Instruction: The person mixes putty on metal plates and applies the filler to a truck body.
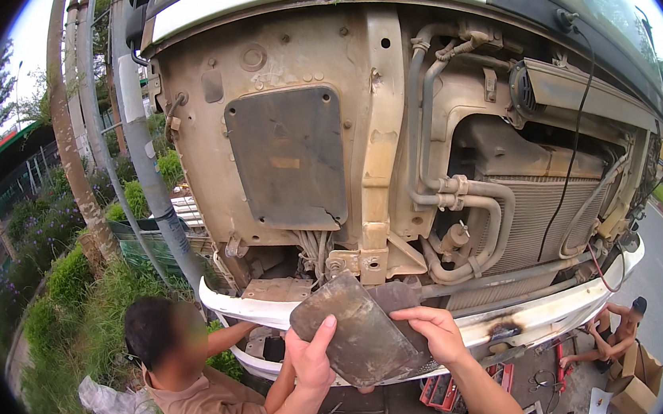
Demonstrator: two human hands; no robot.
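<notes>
In front of the truck's opened front, I hold a flat, grimy, dark plate [355, 333] with rounded corners, tilted above the white bumper. My left hand [312, 362] is closed on its lower left edge, thumb lying on the face and fingers hidden behind. At the right edge, my right hand [437, 334] is closed with bent fingers, a fingertip on the upper right side. A smaller dark flat piece [395, 294] shows behind the plate near that fingertip; whether the two are joined I cannot tell. Ahead, a dark cover panel [288, 155] sits on the dirty beige front wall.
The white bumper [532, 322] spans the truck. At left, a person in a tan shirt [205, 402] reaches under it. Pipes [506, 216] and a radiator [546, 216] fill the right side. A red toolbox [441, 393], another seated person [613, 334] and a cardboard box [637, 382] lie beyond.
</notes>
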